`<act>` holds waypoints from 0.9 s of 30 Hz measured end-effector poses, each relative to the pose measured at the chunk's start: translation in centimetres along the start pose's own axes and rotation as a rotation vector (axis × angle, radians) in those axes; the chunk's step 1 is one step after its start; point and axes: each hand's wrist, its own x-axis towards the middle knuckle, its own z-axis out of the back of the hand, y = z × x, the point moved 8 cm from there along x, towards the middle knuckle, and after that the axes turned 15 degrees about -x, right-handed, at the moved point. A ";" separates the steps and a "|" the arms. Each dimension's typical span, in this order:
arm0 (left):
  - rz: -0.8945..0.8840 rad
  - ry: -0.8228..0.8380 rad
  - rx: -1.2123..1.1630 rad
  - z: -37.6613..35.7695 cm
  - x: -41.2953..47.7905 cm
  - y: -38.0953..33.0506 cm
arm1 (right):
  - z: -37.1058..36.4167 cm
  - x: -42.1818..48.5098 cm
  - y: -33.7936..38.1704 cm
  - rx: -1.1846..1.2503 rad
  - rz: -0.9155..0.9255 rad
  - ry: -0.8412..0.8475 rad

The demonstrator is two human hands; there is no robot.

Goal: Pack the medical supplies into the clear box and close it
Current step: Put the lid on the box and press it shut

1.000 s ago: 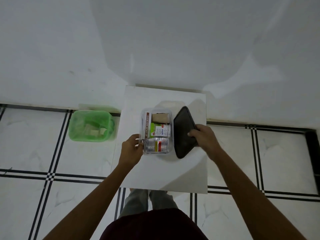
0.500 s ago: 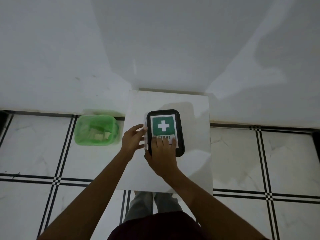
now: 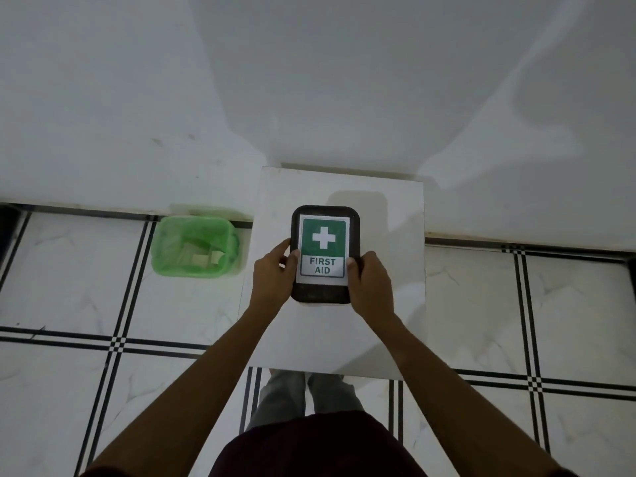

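Observation:
The box (image 3: 325, 293) sits in the middle of a small white table (image 3: 337, 339), covered by its black lid (image 3: 296, 222) with a green and white FIRST AID label (image 3: 323, 251). The supplies inside are hidden under the lid. My left hand (image 3: 273, 271) grips the lid's left edge, thumb on top. My right hand (image 3: 370, 284) grips the right edge the same way. Both hands press on the lower half of the lid.
A green bin (image 3: 194, 247) lined with a green bag stands on the tiled floor left of the table, against the white wall. My legs show below the table's near edge. Black-lined white tiles surround the table.
The lid went from tilted in my right hand beside the open box to flat on top of it. My right hand shifted from the lid's front to its right edge.

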 end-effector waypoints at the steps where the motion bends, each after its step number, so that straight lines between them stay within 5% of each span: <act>1: -0.030 -0.009 0.037 0.0 -0.2 -0.3 | -0.1 -0.1 0.2 0.014 -0.024 -0.029; 11: 0.085 -0.208 0.122 -2.0 -2.9 1.7 | -1.1 -0.3 -0.3 0.078 -0.077 -0.143; 27: 0.066 -0.095 0.075 -2.6 -3.1 3.2 | -1.9 0.0 -0.4 0.098 -0.053 -0.094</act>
